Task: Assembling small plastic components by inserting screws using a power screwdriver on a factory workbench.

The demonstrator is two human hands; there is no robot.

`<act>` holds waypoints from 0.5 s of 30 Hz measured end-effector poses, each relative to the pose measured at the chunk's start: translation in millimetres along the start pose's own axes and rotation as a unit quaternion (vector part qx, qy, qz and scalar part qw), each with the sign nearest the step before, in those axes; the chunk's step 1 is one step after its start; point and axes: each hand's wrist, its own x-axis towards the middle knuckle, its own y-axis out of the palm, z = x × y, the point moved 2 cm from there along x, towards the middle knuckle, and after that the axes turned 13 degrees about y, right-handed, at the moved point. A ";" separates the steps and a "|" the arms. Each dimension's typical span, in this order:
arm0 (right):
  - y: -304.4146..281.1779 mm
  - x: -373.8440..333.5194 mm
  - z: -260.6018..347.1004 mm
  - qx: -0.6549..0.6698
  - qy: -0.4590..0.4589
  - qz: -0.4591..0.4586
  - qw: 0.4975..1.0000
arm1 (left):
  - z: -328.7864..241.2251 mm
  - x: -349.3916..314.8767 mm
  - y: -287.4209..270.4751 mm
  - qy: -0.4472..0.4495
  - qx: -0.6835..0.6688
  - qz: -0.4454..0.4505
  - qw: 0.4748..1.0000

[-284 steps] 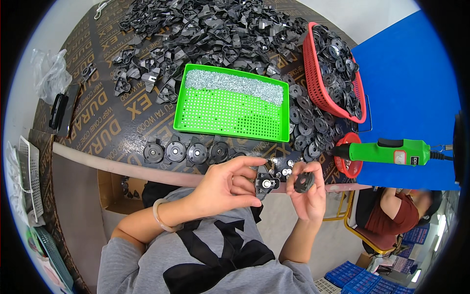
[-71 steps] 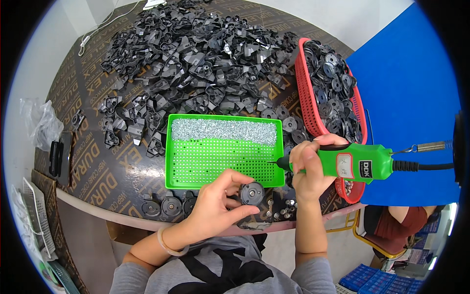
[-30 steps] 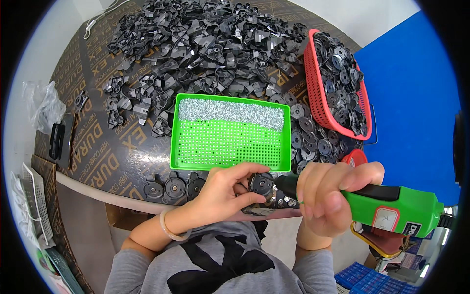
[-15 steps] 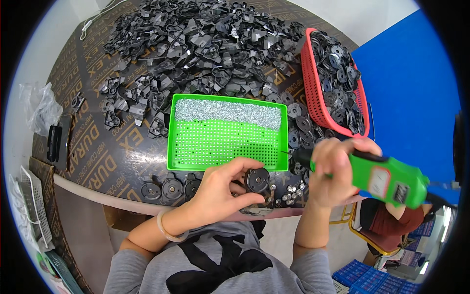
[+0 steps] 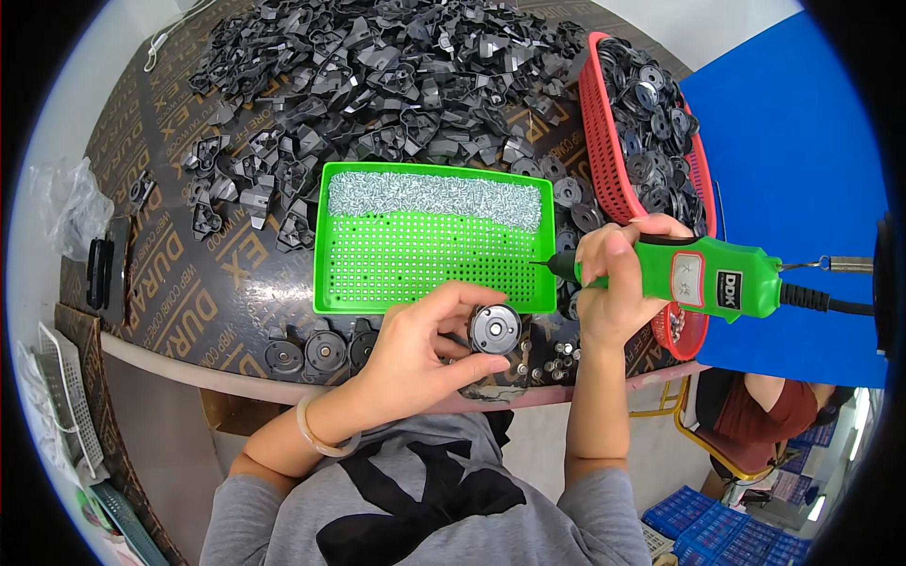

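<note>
My left hand (image 5: 429,344) grips a round black plastic part (image 5: 494,329) by its edges, with a metal centre facing up. My right hand (image 5: 618,278) is wrapped around a green electric screwdriver (image 5: 703,276) held level, its tip pointing left over the right rim of a green perforated tray (image 5: 321,274). Silvery screws (image 5: 434,196) fill the far strip of that tray. Left of my left hand, several assembled black round parts (image 5: 326,350) stand in a row along the table's near edge. Small metal pieces (image 5: 564,358) lie between my two hands.
A large heap of angular black plastic parts (image 5: 377,85) covers the far table. At the right stands a red basket (image 5: 604,141) full of black discs, near a small red bowl (image 5: 681,330). A cable (image 5: 840,304) runs right from the screwdriver. Another person (image 5: 788,410) sits at lower right.
The screwdriver has swung level and shifted slightly left and up, its tip now by the tray's right rim. The part in my left hand has tilted to face up more.
</note>
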 end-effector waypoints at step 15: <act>11.4 -27.8 78.1 0.135 0.000 0.096 0.986 | 4.4 -4.1 -3.3 -0.026 0.001 0.007 1.000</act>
